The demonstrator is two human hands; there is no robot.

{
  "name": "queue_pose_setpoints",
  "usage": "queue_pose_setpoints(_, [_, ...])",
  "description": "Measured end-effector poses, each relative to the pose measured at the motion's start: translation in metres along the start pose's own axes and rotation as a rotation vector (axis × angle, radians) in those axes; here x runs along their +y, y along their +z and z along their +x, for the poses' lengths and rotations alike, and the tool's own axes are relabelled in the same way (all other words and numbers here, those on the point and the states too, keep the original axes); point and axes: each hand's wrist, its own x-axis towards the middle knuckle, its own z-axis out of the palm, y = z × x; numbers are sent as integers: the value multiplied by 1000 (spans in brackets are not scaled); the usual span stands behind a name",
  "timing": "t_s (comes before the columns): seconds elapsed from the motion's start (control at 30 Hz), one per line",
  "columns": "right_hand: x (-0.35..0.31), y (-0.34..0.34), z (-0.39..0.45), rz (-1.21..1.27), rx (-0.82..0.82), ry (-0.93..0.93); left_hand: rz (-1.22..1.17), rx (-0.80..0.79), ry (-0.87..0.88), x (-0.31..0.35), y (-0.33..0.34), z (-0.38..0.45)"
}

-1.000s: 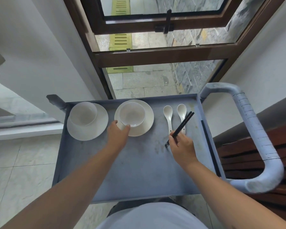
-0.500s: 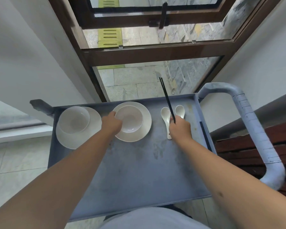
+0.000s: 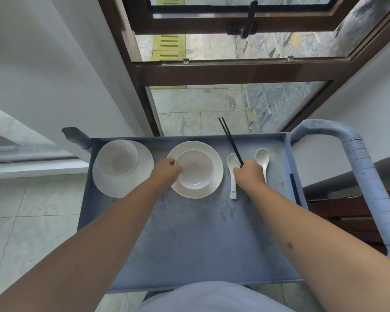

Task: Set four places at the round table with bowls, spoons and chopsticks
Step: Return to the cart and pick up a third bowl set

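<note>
On the grey cart tray (image 3: 189,233), a white bowl (image 3: 195,170) sits on a white plate (image 3: 214,183) at the back middle. My left hand (image 3: 167,171) grips the bowl's left rim. A second white bowl (image 3: 116,157) on a plate (image 3: 142,176) stands at the back left. My right hand (image 3: 249,173) holds a pair of black chopsticks (image 3: 229,138) that point up and away. Two white spoons lie under that hand, the left spoon (image 3: 232,176) and the right spoon (image 3: 263,158). Whether the fingers touch the left spoon is hidden.
The cart's padded blue handle (image 3: 365,176) curves along the right side. A dark stick (image 3: 294,188) lies along the tray's right edge. A brown-framed glass door (image 3: 234,70) stands behind the cart, a white wall to the left, wooden slats (image 3: 347,210) to the right.
My right hand lifted the chopsticks off the tray, turned them upright and moved over the spoons. My left hand slid from the plate's edge onto the bowl's rim.
</note>
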Motion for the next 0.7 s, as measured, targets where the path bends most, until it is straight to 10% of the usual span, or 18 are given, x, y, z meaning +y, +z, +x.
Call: queue_pose_setpoints(0.7, [39,-9,-82,696,-104,78,-305,53,37,-21,17,-50])
